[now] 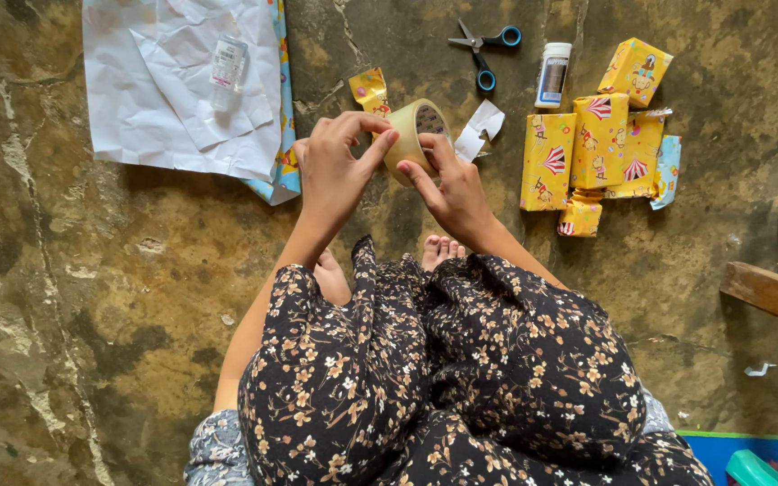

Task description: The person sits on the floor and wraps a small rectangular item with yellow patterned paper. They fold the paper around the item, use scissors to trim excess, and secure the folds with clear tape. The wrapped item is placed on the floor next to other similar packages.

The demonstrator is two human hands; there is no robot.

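Hands (389,175) gripping glossy round tape roll (411,135) above rough floor (119,297).

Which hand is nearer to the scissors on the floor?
Right. The right hand grips the tape roll just below and left of the scissors; the left hand holds the roll's far side, farther left.

I sit on a mottled, cracked brown concrete floor (92,297), daylit; a brown wooden furniture leg (772,292) stands at my right.
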